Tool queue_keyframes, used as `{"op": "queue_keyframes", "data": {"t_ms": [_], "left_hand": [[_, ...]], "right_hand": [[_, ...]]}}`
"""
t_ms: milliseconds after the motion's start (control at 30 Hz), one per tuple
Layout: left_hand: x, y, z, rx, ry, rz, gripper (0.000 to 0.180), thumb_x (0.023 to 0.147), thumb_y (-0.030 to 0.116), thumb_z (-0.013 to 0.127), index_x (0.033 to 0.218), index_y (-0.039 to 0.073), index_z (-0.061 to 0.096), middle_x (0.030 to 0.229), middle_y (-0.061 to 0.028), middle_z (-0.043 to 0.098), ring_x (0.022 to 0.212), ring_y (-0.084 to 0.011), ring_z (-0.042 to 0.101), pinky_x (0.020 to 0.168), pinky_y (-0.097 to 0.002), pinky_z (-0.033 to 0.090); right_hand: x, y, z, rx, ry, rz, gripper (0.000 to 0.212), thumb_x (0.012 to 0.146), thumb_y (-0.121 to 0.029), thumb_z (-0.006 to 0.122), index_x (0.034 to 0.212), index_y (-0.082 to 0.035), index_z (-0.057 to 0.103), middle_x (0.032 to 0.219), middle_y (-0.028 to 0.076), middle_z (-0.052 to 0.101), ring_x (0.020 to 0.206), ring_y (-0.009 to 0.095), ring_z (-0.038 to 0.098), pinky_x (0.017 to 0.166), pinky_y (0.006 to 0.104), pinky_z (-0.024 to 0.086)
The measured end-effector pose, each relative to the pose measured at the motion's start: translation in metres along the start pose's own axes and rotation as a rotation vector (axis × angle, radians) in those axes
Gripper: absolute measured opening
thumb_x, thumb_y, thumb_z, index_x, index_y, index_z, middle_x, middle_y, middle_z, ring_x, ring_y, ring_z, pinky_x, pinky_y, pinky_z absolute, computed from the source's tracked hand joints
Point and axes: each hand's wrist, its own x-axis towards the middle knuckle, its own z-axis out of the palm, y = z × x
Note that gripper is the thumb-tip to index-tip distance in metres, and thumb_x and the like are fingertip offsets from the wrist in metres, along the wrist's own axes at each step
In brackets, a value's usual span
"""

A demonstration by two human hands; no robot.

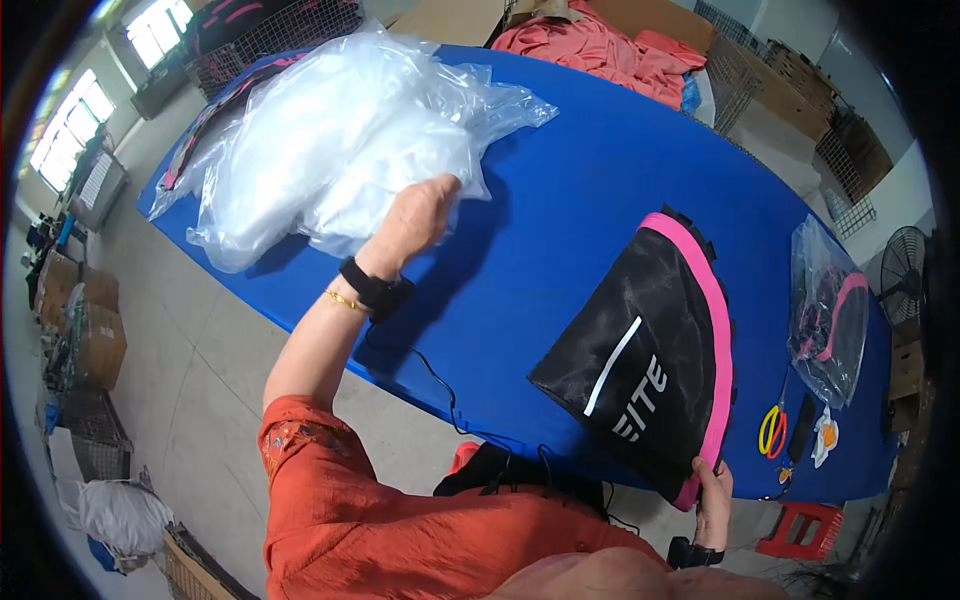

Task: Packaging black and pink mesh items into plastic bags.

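A large heap of clear plastic bags (340, 140) lies at the far left of the blue table. My left hand (425, 212) reaches to the near right edge of this heap, fingers curled closed on the plastic of a bag; its fingertips are partly hidden. At the front right lies a folded black fabric piece (650, 340) with a pink curved border, a white stripe and white lettering. My right hand (712, 495) pinches its lower corner, thumb on the pink border, at the table's near edge.
Toward the right end of the blue table (590, 150) lie a bagged black-and-pink piece (828, 310), yellow-and-red-handled scissors (772, 432) and a small white-and-orange item (824, 437). A black cable (435, 375) hangs over the near edge. A red stool (800, 530) and a fan (903, 265) stand nearby.
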Motion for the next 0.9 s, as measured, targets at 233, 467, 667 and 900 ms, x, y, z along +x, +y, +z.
{"op": "queue_keyframes", "data": {"t_ms": [233,467,667,900], "left_hand": [[-0.029,0.06,-0.029,-0.049,-0.044,-0.077,0.026,0.097,0.019,0.067,0.119,0.005,0.065,0.097,-0.0191,0.071,0.086,-0.0355,0.071,0.076,-0.0418,0.056],[-0.031,-0.051,-0.093,0.618,0.538,-0.138,0.058,0.087,0.03,0.078,0.135,0.008,0.056,0.132,-0.0216,0.06,0.121,-0.039,0.057,0.098,-0.0469,0.048],[-0.03,-0.081,-0.083,0.915,0.09,-0.457,0.119,0.066,0.046,0.089,0.16,0.012,0.026,0.162,-0.0258,0.026,0.144,-0.0482,0.034,0.111,-0.0629,0.036],[0.0,-0.1,-0.103,0.644,-0.074,-0.638,0.098,0.075,0.038,0.082,0.153,0.006,0.033,0.145,-0.0347,0.045,0.123,-0.0481,0.057,0.093,-0.0538,0.053]], "right_hand": [[0.004,0.003,-0.002,-0.016,0.018,-0.018,0.029,0.094,-0.009,0.068,0.122,-0.004,0.066,0.107,0.001,0.071,0.092,0.01,0.064,0.085,0.0266,0.049],[0.0,0.002,0.002,-0.015,0.013,-0.013,0.033,0.094,-0.011,0.07,0.125,-0.004,0.064,0.109,0.001,0.071,0.093,0.011,0.064,0.087,0.027,0.05],[0.003,0.007,-0.001,0.002,-0.01,-0.025,0.034,0.094,-0.01,0.069,0.127,-0.003,0.064,0.116,0.002,0.071,0.101,0.013,0.065,0.093,0.029,0.049],[-0.004,0.005,0.002,0.031,0.014,-0.046,0.034,0.094,-0.008,0.068,0.128,-0.003,0.063,0.116,0.002,0.071,0.101,0.013,0.065,0.095,0.0285,0.049]]}}
